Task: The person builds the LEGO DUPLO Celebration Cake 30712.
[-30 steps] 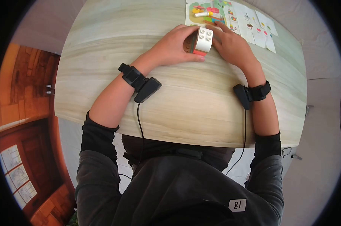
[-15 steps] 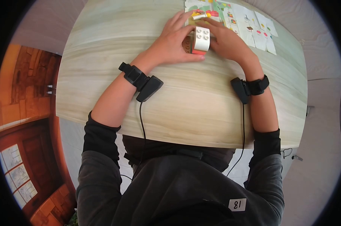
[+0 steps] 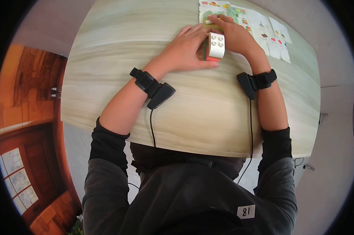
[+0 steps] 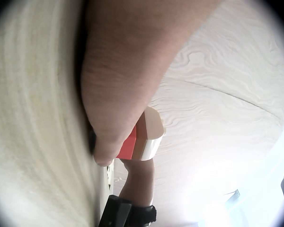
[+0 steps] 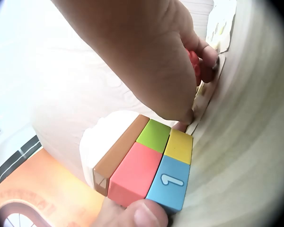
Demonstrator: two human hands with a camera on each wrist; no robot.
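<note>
A stack of blocks [image 3: 216, 46] stands on the table, a white studded piece on top. My left hand [image 3: 185, 50] curls round its left side, thumb along the near edge. The right wrist view shows the stack's [image 5: 135, 172] brown, green, pink, yellow and blue parts, the blue one marked "1", with my left thumb [image 5: 149, 215] against it. Over the printed sheet, my right hand [image 3: 238, 38] has its fingers curled round a red piece [image 5: 194, 64], mostly hidden. The tip of a white piece [image 3: 208, 22] shows beside those fingers.
Printed sheets [image 3: 264, 32] with coloured pictures lie at the table's far right. The wooden tabletop [image 3: 208, 113] runs to its curved near edge by my body. Cables hang from both wrist cameras.
My right hand has moved up and left from beside the stack onto the pieces on the sheet, which it now covers. My left hand still holds the stack; its raised fingers have come down.
</note>
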